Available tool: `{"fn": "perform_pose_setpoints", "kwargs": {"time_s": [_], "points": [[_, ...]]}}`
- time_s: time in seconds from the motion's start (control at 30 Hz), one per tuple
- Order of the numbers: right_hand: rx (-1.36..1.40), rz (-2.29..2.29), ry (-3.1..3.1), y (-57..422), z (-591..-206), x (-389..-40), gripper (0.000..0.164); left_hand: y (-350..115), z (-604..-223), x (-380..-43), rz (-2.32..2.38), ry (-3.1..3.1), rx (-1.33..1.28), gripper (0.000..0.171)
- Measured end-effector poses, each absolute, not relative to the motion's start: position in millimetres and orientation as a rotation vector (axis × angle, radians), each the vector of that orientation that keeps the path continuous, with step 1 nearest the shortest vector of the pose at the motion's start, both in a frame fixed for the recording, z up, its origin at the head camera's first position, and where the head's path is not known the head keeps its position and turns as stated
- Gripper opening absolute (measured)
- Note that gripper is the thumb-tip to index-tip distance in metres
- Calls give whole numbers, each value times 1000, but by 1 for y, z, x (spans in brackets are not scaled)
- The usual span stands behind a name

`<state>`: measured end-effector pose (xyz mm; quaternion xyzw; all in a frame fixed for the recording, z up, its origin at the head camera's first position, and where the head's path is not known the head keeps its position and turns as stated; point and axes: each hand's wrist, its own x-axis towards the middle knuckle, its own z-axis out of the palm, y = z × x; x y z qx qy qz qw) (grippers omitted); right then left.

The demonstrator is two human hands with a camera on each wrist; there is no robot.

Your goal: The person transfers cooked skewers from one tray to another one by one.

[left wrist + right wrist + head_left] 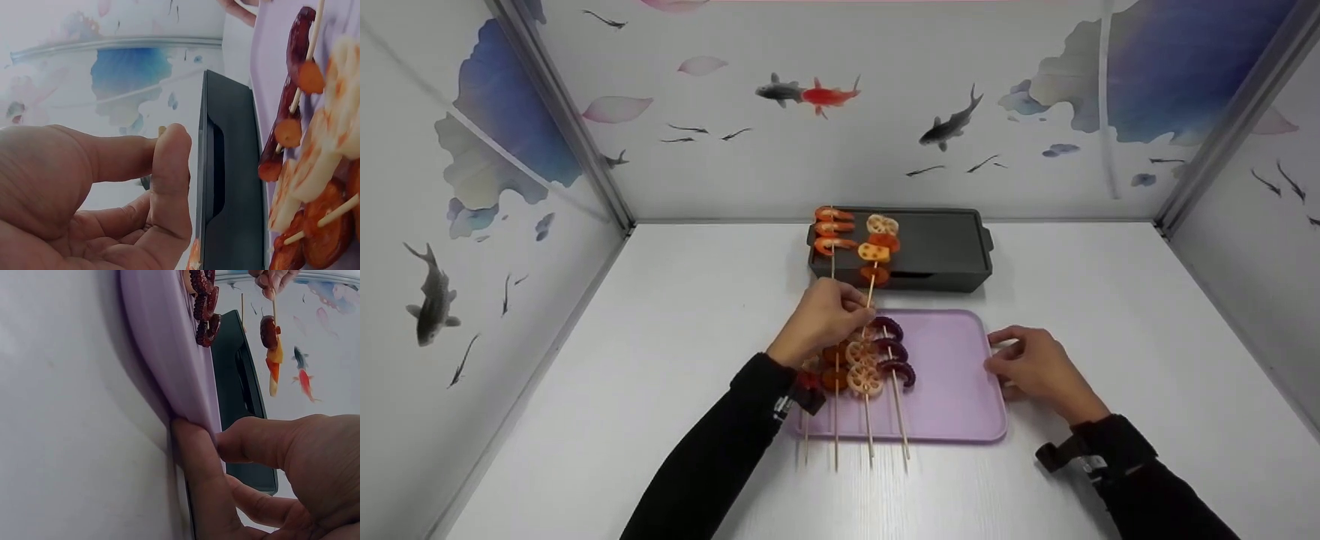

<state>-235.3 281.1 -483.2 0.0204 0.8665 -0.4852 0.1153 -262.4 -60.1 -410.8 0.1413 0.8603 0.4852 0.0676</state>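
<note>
My left hand [829,311] pinches the stick of a mixed skewer [876,249] between thumb and fingertips. Lotus root, a yellow piece and orange-red pieces are threaded on that skewer, which hangs over the left part of the dark grill [934,240]. A shrimp skewer [834,226] lies on the grill's left end. My right hand [1039,367] grips the right rim of the purple tray [952,375], thumb and a finger on either side of it in the right wrist view. On the tray's left half lie several skewers, among them a lotus root skewer [865,379] and a dark red octopus-tentacle skewer [897,367].
The tray sits just in front of the grill on a white table [697,315]. Skewer sticks [871,446] jut over the tray's near edge. White panels [870,150] painted with fish and leaves enclose the back and sides.
</note>
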Motion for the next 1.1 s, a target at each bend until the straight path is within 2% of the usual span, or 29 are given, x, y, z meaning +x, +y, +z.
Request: {"fn": "perform_pose_setpoints", "kwargs": {"time_s": [0.73,1.1], "points": [[55,-1461,2508,282,-483,-234,48,-38,-425,-214,1406,2618,475,10],[59,-1435,2519,282,-484,-234,46,-23,-438,-189,1511,2394,503,6]]}}
